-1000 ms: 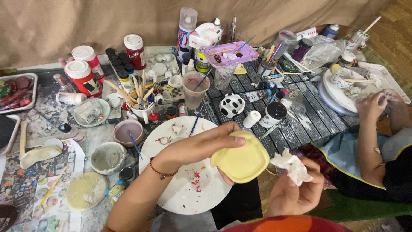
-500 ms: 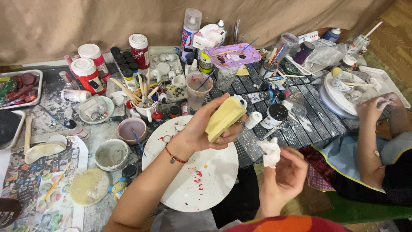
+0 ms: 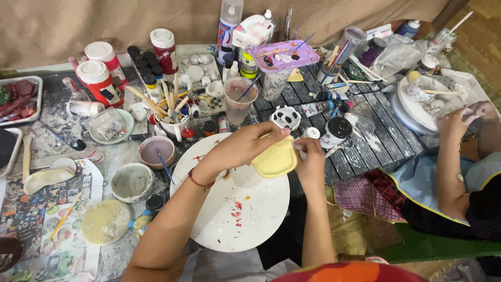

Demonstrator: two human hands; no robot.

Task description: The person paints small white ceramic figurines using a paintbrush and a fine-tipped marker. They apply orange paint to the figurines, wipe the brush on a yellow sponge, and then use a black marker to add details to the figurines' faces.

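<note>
A pale yellow clay dish (image 3: 275,159) is held above the round white board (image 3: 229,209) in the clenched left hand (image 3: 250,146), while its edge is pinched by the right hand (image 3: 309,159), beyond which red-labelled, white-capped paint bottles (image 3: 99,75) are stood.

My left hand (image 3: 245,149) covers the top of the yellow dish (image 3: 275,161); my right hand (image 3: 310,162) hides its far edge (whatever I pinch there stays unseen).

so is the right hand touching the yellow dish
Touching: the head view shows the right hand pressed against the yellow dish edge, which the left hand grips.
</note>
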